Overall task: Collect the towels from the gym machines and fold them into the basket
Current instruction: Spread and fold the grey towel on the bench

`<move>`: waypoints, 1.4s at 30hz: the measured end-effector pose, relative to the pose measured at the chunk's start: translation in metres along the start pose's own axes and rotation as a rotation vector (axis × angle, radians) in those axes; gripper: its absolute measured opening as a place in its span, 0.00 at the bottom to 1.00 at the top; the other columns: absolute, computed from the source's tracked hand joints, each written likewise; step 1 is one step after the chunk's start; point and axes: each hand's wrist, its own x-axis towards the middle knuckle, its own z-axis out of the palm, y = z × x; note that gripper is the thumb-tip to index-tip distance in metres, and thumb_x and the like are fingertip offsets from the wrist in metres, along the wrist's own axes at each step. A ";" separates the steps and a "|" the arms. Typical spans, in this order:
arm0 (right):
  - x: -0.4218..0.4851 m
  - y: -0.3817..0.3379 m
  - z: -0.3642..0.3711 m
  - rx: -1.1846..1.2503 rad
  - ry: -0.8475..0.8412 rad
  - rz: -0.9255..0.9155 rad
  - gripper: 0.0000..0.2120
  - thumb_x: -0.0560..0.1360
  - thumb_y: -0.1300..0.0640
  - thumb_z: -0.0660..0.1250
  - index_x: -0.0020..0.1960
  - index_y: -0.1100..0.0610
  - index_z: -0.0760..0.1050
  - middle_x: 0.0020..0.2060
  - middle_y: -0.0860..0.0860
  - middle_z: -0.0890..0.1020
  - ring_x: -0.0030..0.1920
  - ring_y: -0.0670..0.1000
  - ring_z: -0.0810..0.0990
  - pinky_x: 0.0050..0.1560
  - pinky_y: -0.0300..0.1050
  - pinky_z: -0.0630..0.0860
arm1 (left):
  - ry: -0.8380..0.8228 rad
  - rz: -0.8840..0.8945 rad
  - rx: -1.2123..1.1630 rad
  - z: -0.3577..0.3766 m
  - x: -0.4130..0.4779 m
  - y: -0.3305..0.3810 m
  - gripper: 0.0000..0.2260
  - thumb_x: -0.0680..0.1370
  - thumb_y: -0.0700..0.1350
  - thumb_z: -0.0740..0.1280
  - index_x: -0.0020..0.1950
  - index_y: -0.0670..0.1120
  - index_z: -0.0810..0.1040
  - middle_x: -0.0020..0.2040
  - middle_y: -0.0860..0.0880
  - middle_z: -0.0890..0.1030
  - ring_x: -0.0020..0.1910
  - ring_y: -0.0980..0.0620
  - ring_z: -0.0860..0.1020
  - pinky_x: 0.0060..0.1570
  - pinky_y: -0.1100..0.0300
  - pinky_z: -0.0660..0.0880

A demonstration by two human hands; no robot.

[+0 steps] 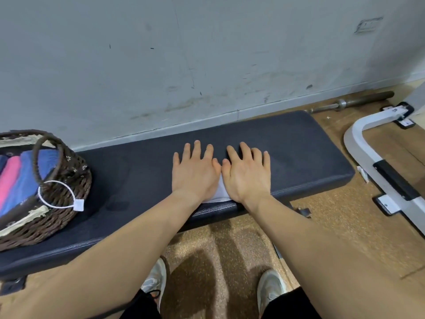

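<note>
On towel (220, 194): left hand (195, 174), right hand (246, 177), flat

A padded bench (299, 146) stands against a scuffed wall (207, 54) (speckled tan floor (333, 217)).

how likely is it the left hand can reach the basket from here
Probably yes: the basket sits on the same bench, left of the left hand, with only bare bench between. The hand lies flat on the towel and must lift off first.
</note>
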 end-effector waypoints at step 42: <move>-0.028 -0.255 -0.182 1.063 -0.406 -0.443 0.19 0.73 0.59 0.74 0.62 0.53 0.74 0.55 0.57 0.81 0.57 0.56 0.82 0.59 0.55 0.80 | 0.285 -0.371 -0.892 -0.202 -0.169 -0.234 0.15 0.74 0.58 0.72 0.48 0.47 0.80 0.41 0.54 0.82 0.39 0.55 0.80 0.33 0.63 0.70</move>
